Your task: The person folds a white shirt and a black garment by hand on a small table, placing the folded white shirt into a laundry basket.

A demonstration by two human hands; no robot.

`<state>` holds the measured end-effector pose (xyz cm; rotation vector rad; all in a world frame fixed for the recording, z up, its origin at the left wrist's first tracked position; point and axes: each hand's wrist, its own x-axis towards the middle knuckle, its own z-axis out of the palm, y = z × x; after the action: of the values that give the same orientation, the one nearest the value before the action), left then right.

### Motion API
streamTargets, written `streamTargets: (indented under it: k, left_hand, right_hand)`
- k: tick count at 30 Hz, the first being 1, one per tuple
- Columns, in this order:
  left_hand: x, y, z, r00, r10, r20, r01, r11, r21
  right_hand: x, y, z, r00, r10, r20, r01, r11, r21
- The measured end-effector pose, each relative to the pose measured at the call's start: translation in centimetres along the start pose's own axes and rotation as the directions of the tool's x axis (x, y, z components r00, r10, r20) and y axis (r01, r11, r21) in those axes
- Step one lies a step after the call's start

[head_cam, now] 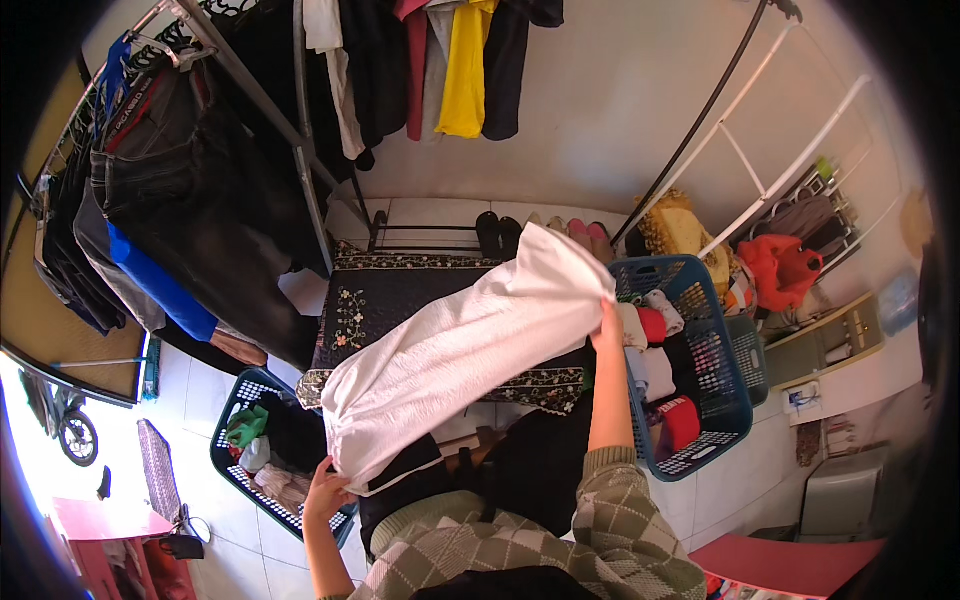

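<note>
A white cloth [457,345], perhaps a garment, is stretched slantwise between my two hands. Its lower left end is pinched by my left hand [327,491], and my right hand [609,326] grips the upper right end. Beneath the cloth lies a low table [420,292] covered with a black cloth embroidered with flowers. To the right, close by my right arm, a blue plastic laundry basket [731,420] holds rolled and folded clothes [660,371]. Beside my left hand, a second basket [225,457] contains loose, crumpled clothes [281,484].
On the left, black jeans [150,180] and other clothes hang from a metal rack [300,165]. More garments, including a yellow one [466,71], hang at the back wall. Slippers [489,234] line the floor behind the table. White metal rack bars [784,172] slant at the right.
</note>
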<state>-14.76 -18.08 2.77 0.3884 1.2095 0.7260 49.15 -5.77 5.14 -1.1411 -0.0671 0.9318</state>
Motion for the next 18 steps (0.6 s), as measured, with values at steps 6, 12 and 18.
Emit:
streamTargets:
  k: [6,12,18]
  left_hand:
    - [1.3,-0.7,0.6,0.944,0.257,0.206,-0.281,0.954,0.101]
    - [2.3,-0.9,2.8,0.998,-0.048,0.042,0.060,0.927,-0.371]
    - [0.4,1.3,5.0,0.997,0.050,0.066,-0.016,0.896,-0.445]
  right_hand:
    - [3.0,5.6,-9.2,0.927,0.250,-0.281,-0.324,0.910,-0.260]
    - [4.0,4.9,-7.8,0.938,0.323,-0.127,-0.334,0.940,-0.075]
    - [4.8,3.5,-8.2,0.864,0.503,0.023,-0.501,0.864,-0.054]
